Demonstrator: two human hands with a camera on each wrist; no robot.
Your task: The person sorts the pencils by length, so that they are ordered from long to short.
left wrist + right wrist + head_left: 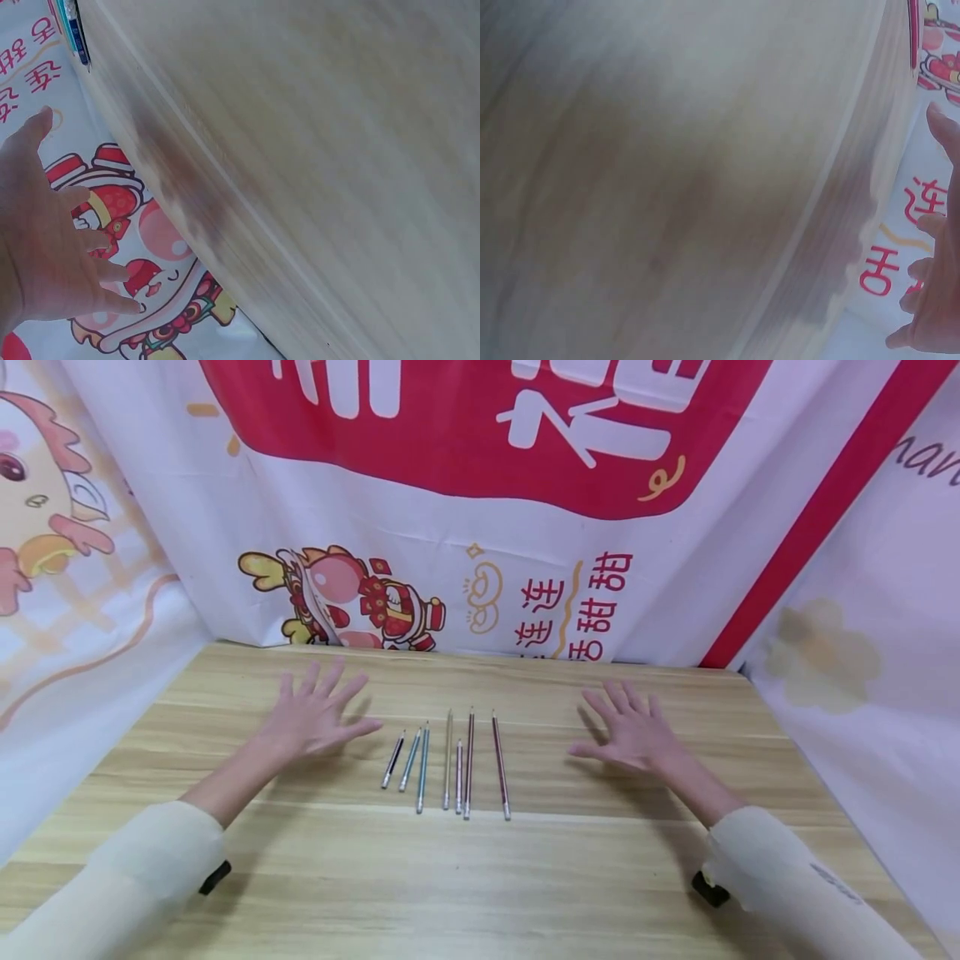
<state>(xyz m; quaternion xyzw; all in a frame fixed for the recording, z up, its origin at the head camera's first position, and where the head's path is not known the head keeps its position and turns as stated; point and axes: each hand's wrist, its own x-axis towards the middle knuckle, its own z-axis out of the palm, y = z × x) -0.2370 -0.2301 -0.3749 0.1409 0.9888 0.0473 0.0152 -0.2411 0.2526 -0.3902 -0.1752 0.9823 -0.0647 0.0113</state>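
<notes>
In the head view, several pencils of differing lengths lie roughly side by side in the middle of the table, eraser ends toward me. From left to right come a short dark pencil (393, 760), blue pencils (423, 768), a tan pencil (447, 764) and dark red pencils (501, 766). My left hand (311, 714) is spread over the table left of them, thumb toward the short dark pencil. To their right, my right hand (626, 731) is spread too, its thumb pointing inward. Both hands hold nothing; their fingers also show extended in the wrist views.
The wood-grain table (465, 885) ends at the back against a white cloth (465, 527) with red and cartoon prints. More printed cloth (832, 577) hangs at the right side, and another cloth (67, 635) at the left. Black bands (708, 889) show below the sleeves.
</notes>
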